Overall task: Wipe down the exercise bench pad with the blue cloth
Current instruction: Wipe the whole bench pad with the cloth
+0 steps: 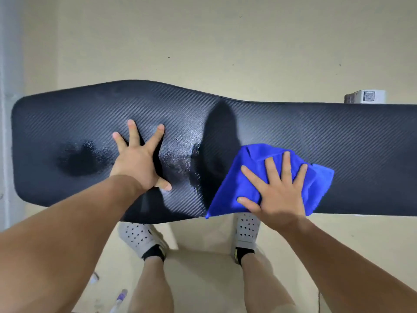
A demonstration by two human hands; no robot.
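Note:
A long black bench pad (338, 136) with a woven texture runs across the view from left to right. My left hand (140, 161) rests flat on its left half, fingers spread, holding nothing. My right hand (277, 190) lies flat, fingers spread, on a folded blue cloth (243, 175), pressing it onto the pad near the front edge, right of the pad's crease. One corner of the cloth hangs over the front edge. Wet, shiny patches show on the pad around and to the left of my left hand.
My two feet in white perforated shoes (247, 229) stand on the beige floor (203, 53) just under the pad's front edge. A small white box (365, 97) sits behind the pad at far right. A bottle-like object (119, 299) lies on the floor at lower left.

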